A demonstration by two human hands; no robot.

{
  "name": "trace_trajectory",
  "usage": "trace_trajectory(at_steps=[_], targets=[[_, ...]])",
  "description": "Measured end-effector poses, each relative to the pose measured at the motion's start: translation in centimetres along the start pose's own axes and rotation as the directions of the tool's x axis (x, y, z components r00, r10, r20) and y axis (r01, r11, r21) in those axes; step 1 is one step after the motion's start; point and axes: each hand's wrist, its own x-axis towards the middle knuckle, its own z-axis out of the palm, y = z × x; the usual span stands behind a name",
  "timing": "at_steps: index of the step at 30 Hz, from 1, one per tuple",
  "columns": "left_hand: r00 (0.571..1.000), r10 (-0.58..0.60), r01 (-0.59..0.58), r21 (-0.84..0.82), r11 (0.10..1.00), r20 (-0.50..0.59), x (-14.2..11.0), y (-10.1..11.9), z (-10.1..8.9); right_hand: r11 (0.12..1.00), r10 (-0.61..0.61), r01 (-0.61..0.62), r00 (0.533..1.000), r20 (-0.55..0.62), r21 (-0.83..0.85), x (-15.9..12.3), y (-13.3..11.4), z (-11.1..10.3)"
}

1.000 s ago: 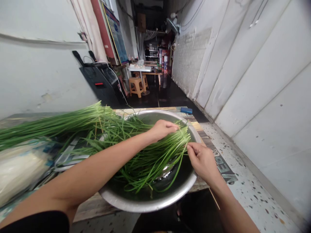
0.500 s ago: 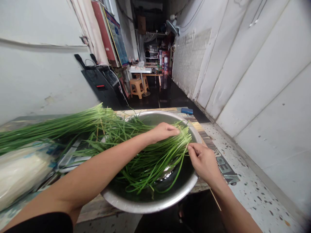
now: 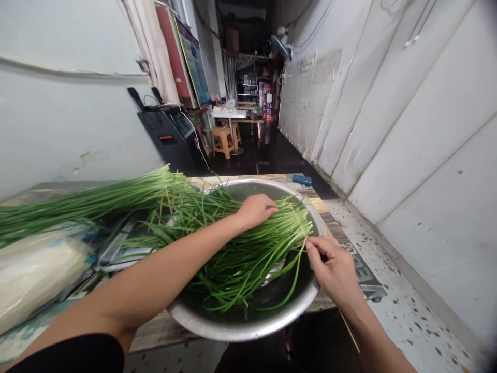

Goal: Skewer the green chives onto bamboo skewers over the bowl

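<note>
A wide steel basin (image 3: 244, 331) holds a heap of green garlic chives (image 3: 248, 259), their pale cut ends bunched at the right rim. My left hand (image 3: 256, 211) lies over the bunch with its fingers curled down onto the stalks; its fingertips are partly hidden. At the pale ends, my right hand (image 3: 336, 267) pinches a stalk between thumb and forefinger. A thin tan strip (image 3: 349, 330) hangs beside my right wrist; whether the hand holds it is unclear.
Left of the basin, another bundle of chives (image 3: 97, 199) lies on the table (image 3: 159, 331). Below it sit a clear bag with something whitish (image 3: 39, 272) and a tray (image 3: 116, 251). A small blue box (image 3: 302, 180) is at the far edge. Stools (image 3: 222, 142) stand beyond.
My right hand has shifted slightly right, still pinching at the stalk ends. My left hand has drawn back slightly from the pale ends. The whole view has moved a little.
</note>
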Motion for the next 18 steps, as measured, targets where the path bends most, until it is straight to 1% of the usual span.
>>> trace_trajectory(at_steps=[2, 3, 5, 6, 7, 9, 11, 12, 13, 14, 15, 16, 17, 18], targets=[[0.994, -0.073, 0.084, -0.149, 0.985, 0.077, 0.0, 0.6, 0.0, 0.998, -0.029, 0.03, 0.999, 0.012, -0.063, 0.4, 0.2, 0.0], [0.982, -0.119, 0.152, -0.25, 0.956, 0.145, -0.1, 0.9, -0.1, 0.993, -0.043, 0.045, 0.999, 0.021, -0.108, 0.8, 0.4, 0.0], [0.942, -0.162, 0.276, -0.405, 0.872, 0.293, -0.2, 1.5, -0.3, 0.978, -0.059, 0.068, 0.997, 0.049, -0.199, 1.8, 0.8, 0.2], [0.926, -0.154, 0.304, -0.437, 0.847, 0.345, -0.3, 1.7, -0.3, 0.969, -0.057, 0.072, 0.996, 0.069, -0.235, 2.3, 1.0, 0.2], [0.919, -0.14, 0.307, -0.445, 0.841, 0.369, -0.3, 1.8, -0.4, 0.961, -0.05, 0.073, 0.995, 0.091, -0.267, 2.7, 1.1, 0.3], [0.926, -0.129, 0.282, -0.421, 0.862, 0.355, -0.4, 1.7, -0.4, 0.942, -0.044, 0.078, 0.993, 0.11, -0.326, 3.2, 0.7, -0.1], [0.933, -0.147, 0.278, -0.4, 0.873, 0.328, -0.4, 1.5, -0.3, 0.938, -0.073, 0.091, 0.995, 0.068, -0.334, 2.9, -0.6, -1.3], [0.934, -0.159, 0.283, -0.391, 0.876, 0.321, -0.4, 1.4, -0.2, 0.953, -0.095, 0.1, 0.995, 0.031, -0.285, 2.4, -1.5, -2.3], [0.933, -0.164, 0.285, -0.379, 0.88, 0.32, -0.3, 1.3, -0.2, 0.977, -0.122, 0.12, 0.992, -0.005, -0.175, 1.8, -2.7, -3.4], [0.933, -0.164, 0.282, -0.366, 0.887, 0.32, -0.3, 1.2, -0.1, 0.988, -0.152, 0.152, 0.987, 0.058, 0.007, 1.1, -3.9, -4.6], [0.934, -0.164, 0.277, -0.352, 0.894, 0.318, -0.3, 1.2, -0.1, 0.962, -0.199, 0.164, 0.969, 0.147, 0.221, 0.3, -5.1, -5.8], [0.935, -0.165, 0.274, -0.341, 0.899, 0.315, -0.3, 1.2, -0.1, 0.885, -0.313, 0.183, 0.914, 0.257, 0.429, -0.5, -6.2, -6.9], [0.934, -0.168, 0.273, -0.332, 0.903, 0.314, -0.3, 1.2, -0.1, 0.804, -0.397, 0.167, 0.865, 0.307, 0.571, -1.2, -7.1, -7.7], [0.933, -0.171, 0.276, -0.325, 0.905, 0.315, -0.3, 1.2, -0.1, 0.747, -0.439, 0.122, 0.829, 0.346, 0.654, -1.8, -7.8, -8.4]])
